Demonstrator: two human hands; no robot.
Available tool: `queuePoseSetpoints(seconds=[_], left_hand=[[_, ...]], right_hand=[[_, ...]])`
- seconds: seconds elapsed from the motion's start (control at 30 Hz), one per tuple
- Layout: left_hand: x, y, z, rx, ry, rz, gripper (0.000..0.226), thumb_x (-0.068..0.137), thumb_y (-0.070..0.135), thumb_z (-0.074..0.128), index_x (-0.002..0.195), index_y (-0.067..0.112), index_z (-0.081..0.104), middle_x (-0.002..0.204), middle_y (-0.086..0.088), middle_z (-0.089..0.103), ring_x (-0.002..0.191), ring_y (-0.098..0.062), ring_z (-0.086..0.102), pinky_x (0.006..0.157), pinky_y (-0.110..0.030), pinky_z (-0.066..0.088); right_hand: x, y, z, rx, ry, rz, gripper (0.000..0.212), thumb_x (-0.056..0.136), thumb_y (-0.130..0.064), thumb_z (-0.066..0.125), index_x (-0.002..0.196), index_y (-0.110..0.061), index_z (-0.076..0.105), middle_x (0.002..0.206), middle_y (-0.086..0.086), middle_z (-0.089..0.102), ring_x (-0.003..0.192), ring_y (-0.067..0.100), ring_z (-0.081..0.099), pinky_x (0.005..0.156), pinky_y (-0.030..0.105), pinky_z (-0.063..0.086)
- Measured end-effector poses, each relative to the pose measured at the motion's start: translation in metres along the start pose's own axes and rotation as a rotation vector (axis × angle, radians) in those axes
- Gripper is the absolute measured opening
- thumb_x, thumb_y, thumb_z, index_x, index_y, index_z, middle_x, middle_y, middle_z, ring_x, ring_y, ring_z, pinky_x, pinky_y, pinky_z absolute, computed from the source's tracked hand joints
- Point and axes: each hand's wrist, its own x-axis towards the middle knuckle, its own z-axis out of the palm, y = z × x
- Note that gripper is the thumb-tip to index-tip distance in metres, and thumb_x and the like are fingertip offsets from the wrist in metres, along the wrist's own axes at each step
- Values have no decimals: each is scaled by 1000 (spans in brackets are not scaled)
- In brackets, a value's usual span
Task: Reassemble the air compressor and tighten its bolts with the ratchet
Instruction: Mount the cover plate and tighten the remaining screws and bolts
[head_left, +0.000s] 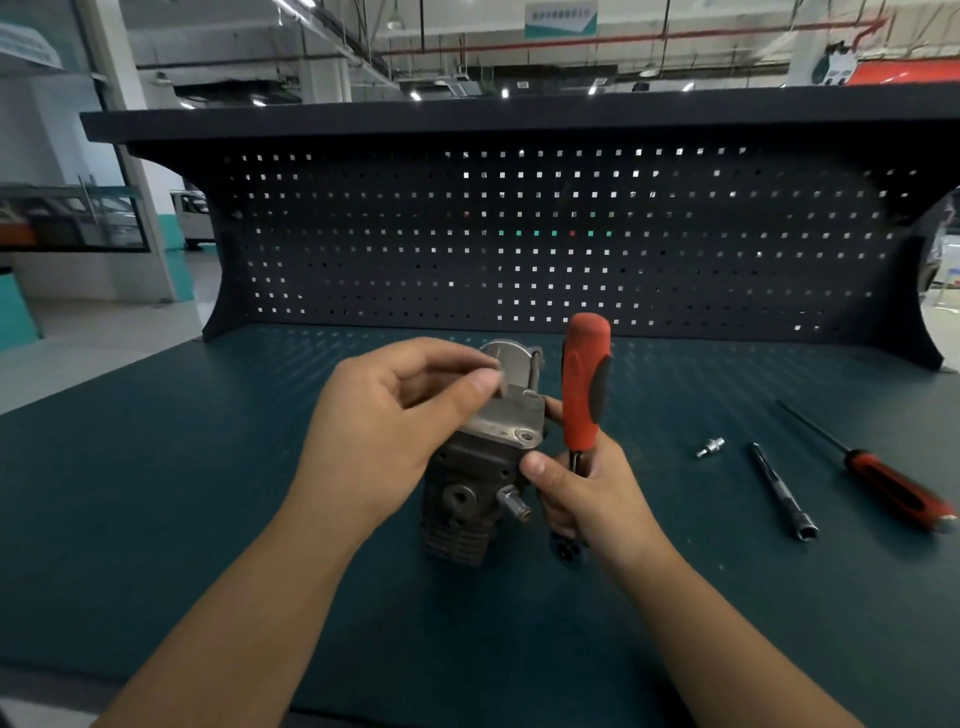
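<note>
Forearms are stretched in over the green bench, w/ the hands close together at centre and both on the work. The compressor is held btwn them, mid-bench. The ratchet is gripped low on its shaft by the right hand, red handle up and head down by the wrist. That thumb is also pressed on the near corner of the cover plate. The plate's far corner is pinched by the left hand, fingers curled. There is blur there, so any small part held can't be made out.

Progress is judged early-to-mid. The plate is seated on the body, but a bolt hole at its near corner is seen empty. Bolts are thus yet to be fitted and tightened, and the ratchet is not yet applied.

The compressor's long axis is run near-to-far, leaning slightly right. The finned end is pointed at the person, the round housing away, and the plate is faced approx. upward.

Further right, well apart, a small adapter, an extension bar and a screwdriver are laid out. The pegboard is at the back.
</note>
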Motion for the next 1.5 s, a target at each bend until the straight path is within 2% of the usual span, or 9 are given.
queuePoseSetpoints(seconds=[0.27, 0.53, 0.7, 0.87, 0.93, 1.03, 1.13, 1.27, 1.5], left_hand=[[8, 0, 11, 370, -83, 34, 7, 72, 35, 74, 70, 41, 70, 73, 20, 70, 73, 4, 65, 64, -7, 46], [5, -1, 14, 620, -86, 308, 4, 77, 24, 73, 79, 22, 76, 71, 13, 68, 71, -5, 61, 71, -24, 48], [2, -5, 15, 826, -54, 489, 10, 78, 26, 69, 76, 18, 75, 71, 9, 70, 74, -11, 65, 99, -46, 42], [-4, -8, 18, 649, -47, 394, 7, 74, 24, 72, 78, 18, 75, 74, 16, 68, 76, -1, 60, 93, -30, 46], [-6, -6, 20, 550, -63, 308, 6, 74, 25, 70, 78, 22, 74, 73, 25, 63, 78, 2, 60, 79, -18, 47], [-7, -6, 20, 500, -102, 244, 9, 74, 26, 71, 82, 31, 70, 76, 29, 63, 82, 3, 60, 74, -11, 45], [-7, -5, 21, 479, -153, 258, 12, 73, 25, 71, 82, 31, 69, 84, 31, 63, 83, 2, 60, 76, -11, 43], [-8, -8, 25, 535, -207, 338, 3, 77, 30, 67, 79, 31, 68, 85, 27, 64, 85, 5, 58, 85, -14, 39], [-5, -20, 15, 553, -93, 410, 8, 86, 33, 56, 93, 34, 60, 89, 25, 60, 87, 3, 55, 87, -23, 42]], right_hand=[[1, 3, 0, 68, 17, 31, 31, 66, -41, 73, 95, -39, 65, 43, -14, 39, 36, 2, 31, 38, 16, 28], [1, 6, -2, 69, 25, 23, 28, 76, -25, 69, 101, -25, 58, 42, -14, 38, 35, 1, 31, 37, 15, 28], [1, 6, -3, 64, 35, 27, 28, 75, -25, 69, 101, -24, 59, 43, -14, 37, 35, 1, 29, 37, 15, 27], [2, 1, -3, 221, 34, 64, 80, 53, -69, 79, 116, -24, 55, 45, -13, 32, 36, 0, 25, 37, 14, 24], [3, -2, -6, 303, 138, 37, 79, 61, -76, 65, 118, -23, 57, 43, -11, 27, 35, 3, 22, 36, 15, 24], [8, -11, -14, 416, 355, -55, 45, 80, -62, 52, 74, -18, 62, 40, -8, 22, 33, 6, 19, 37, 15, 21], [16, -33, -30, 735, 502, -143, 44, 87, -34, 46, 46, -20, 36, 38, -7, 21, 32, 7, 17, 36, 16, 21], [31, -60, -46, 1065, 500, -203, 39, 80, -23, 46, 43, -19, 33, 39, -7, 23, 32, 6, 21, 34, 19, 27], [37, -40, -28, 949, 426, 58, 49, 98, -29, 39, 50, -18, 35, 37, -7, 22, 27, 5, 19, 29, 17, 19]])
